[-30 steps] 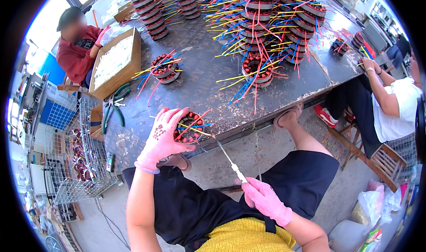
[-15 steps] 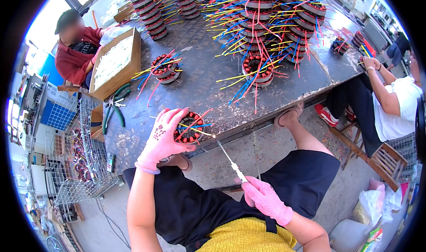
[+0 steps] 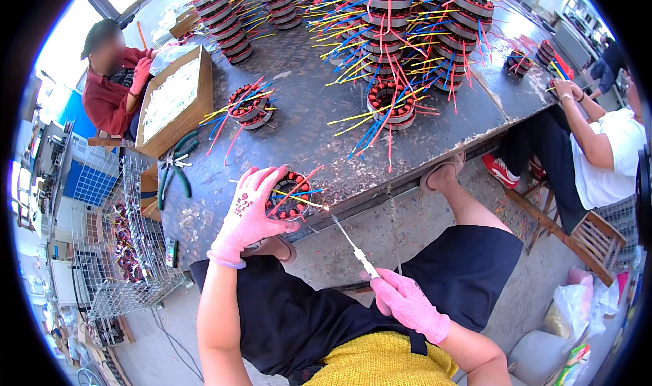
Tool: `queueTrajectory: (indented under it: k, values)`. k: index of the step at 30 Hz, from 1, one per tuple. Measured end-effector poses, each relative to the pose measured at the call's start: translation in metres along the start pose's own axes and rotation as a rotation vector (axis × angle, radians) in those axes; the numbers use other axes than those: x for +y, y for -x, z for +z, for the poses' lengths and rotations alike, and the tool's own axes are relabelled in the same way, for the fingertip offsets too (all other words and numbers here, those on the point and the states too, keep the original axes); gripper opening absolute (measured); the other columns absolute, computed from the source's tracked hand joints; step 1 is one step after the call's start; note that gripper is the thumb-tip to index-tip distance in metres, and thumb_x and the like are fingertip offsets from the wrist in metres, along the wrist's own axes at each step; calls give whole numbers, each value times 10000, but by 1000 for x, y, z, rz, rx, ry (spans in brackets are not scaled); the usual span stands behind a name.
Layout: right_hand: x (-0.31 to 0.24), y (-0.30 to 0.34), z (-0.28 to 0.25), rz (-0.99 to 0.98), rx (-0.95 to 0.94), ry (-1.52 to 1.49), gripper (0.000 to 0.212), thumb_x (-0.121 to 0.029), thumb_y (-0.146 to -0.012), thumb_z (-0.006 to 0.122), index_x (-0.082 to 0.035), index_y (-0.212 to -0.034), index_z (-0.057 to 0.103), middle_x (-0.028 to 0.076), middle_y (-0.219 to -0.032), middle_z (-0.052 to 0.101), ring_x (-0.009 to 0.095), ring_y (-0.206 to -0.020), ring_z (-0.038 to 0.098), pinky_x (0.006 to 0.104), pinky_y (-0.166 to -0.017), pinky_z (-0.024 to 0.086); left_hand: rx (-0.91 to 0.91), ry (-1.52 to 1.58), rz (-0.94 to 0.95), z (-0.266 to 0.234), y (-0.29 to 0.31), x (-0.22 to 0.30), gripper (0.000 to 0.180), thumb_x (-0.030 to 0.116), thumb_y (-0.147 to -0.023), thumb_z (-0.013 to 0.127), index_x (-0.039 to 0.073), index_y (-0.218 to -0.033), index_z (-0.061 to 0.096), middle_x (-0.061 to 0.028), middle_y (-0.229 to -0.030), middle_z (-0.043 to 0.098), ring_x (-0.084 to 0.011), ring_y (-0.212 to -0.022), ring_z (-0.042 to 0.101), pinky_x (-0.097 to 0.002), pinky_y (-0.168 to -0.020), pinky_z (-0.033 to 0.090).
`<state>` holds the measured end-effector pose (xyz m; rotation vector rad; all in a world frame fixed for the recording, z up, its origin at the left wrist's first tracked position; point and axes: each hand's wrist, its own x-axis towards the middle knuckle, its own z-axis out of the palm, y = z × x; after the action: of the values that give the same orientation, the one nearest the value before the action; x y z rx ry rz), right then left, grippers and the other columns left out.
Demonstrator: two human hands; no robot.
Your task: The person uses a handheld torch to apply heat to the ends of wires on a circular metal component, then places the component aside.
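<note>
My left hand (image 3: 248, 213), in a pink glove, is closed round a motor stator (image 3: 291, 182) at the table's front edge. The stator is ring-shaped, with red coils and red, yellow and blue wires. My right hand (image 3: 406, 304), gloved in pink too, grips a slim white-handled rod with a glowing tip (image 3: 362, 258). The rod slants up to the left, and its small orange tip is by the wire ends right of the stator. Whether tip and wire touch is too small to tell.
Stators with loose wires (image 3: 252, 107) stand singly and in tall stacks (image 3: 387, 29) on the dark table (image 3: 299, 80). Green-handled pliers (image 3: 180, 168) lie beside a cardboard box (image 3: 173, 111). A wire basket (image 3: 132, 270) stands at left. One person (image 3: 112, 80) sits far left, another (image 3: 604, 155) right.
Both my hands, the stator and the rod stay almost in place. The view shifts slightly. The person at far left has raised a gloved hand.
</note>
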<state>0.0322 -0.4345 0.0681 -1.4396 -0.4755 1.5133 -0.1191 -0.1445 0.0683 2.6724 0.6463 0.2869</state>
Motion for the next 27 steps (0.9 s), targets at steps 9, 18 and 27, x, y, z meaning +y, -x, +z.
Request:
queueTrajectory:
  k: [9, 18, 27]
  values:
    - [7, -2, -3, -22, -15, 31, 332, -225, -1034, 465, 0, -1253, 572, -10, -663, 491, 66, -563, 451, 253, -542, 388, 10, -13, 34, 2, -1, -3, 991, 332, -537, 894, 57, -1394, 478, -155, -1358, 519, -386, -1328, 419, -508, -1176, 254]
    - [5, -2, -4, -22, -13, 18, 330, -216, -1036, 466, 6, -1257, 570, -14, -670, 487, 61, -569, 451, 248, -537, 384, 3, -13, 14, 1, 0, -2, 1012, 345, -534, 899, 62, -1405, 469, -159, -1372, 506, -388, -1338, 405, -506, -1177, 252]
    - [13, -3, -4, 5, 7, -106, 329, -223, -1036, 480, -12, -1272, 571, -37, -664, 459, 49, -574, 425, 233, -528, 352, 2, -34, -4, 0, 0, -1, 977, 347, -545, 894, 62, -1387, 488, -155, -1355, 516, -372, -1322, 424, -502, -1186, 240]
